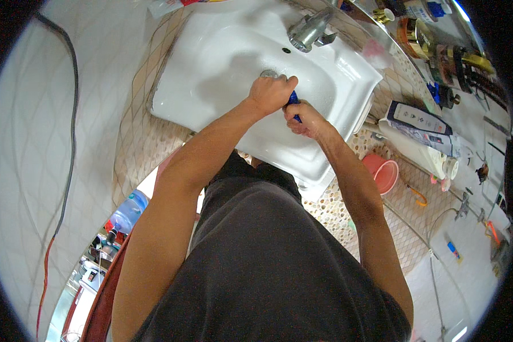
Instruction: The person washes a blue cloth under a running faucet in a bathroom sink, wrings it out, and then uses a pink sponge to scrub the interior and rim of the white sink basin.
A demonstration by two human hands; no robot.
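Observation:
Both fists are close together above the basin of a white ceramic washbasin (pixel 222 51). Between them shows a short length of blue cloth (pixel 293 98), mostly hidden by the fingers. My left hand (pixel 271 94) grips its upper end, knuckles up. Just below and to the right, my right hand (pixel 305 119) is closed around the other end. The metal drain (pixel 268 73) lies right behind my left hand. A chrome faucet (pixel 310 34) stands at the basin's back edge, beyond both hands.
A mirrored shelf edge with several bottles and jars (pixel 414 38) runs along the upper right. A pink bucket (pixel 380 173) is by the wall at right, below a white pouch (pixel 423 124). A dark cable (pixel 73 128) hangs on the left wall. A blue water jug (pixel 130 209) shows beyond the doorway.

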